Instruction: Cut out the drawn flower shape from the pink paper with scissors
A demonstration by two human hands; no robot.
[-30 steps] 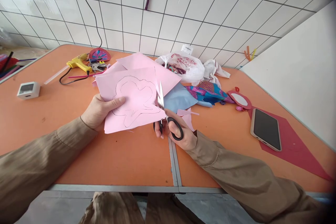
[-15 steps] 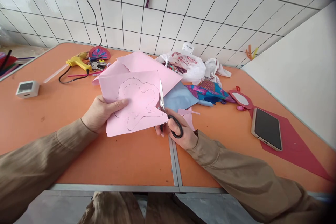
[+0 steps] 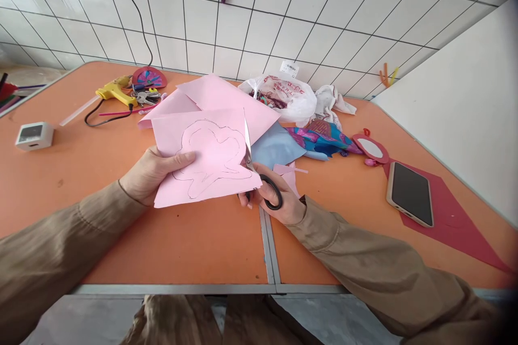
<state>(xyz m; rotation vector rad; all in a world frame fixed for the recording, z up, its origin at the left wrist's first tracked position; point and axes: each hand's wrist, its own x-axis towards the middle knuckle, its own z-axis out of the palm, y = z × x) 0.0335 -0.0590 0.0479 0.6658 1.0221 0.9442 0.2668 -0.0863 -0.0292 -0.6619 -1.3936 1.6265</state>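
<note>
My left hand (image 3: pixel 151 172) grips a pink sheet (image 3: pixel 214 172) by its left side, thumb on top and fingers hidden beneath. Pencil-like outlines of a rounded, lobed shape run across the sheet. My right hand (image 3: pixel 279 197) is closed round the black handles of a pair of scissors (image 3: pixel 248 153), whose blades point away from me at the sheet's right edge. A notch is cut there beside the drawn line. Behind, a larger folded pink sheet (image 3: pixel 226 97) lies on the table. Pink scraps (image 3: pixel 288 175) lie beyond my right hand.
A yellow glue gun (image 3: pixel 117 91) with a cord and keys (image 3: pixel 148 97) lie back left, a white box (image 3: pixel 34 136) nearer. Blue material (image 3: pixel 275 145), a plastic bag (image 3: pixel 291 99) and patterned cloth (image 3: pixel 327 137) sit behind. On the right, a phone (image 3: pixel 410 194) rests on red sheet (image 3: pixel 453 215).
The lower part of the pink sheet has swung slightly left and up in my left hand. The scissors remain at its right edge. The whole view has shifted a little.
</note>
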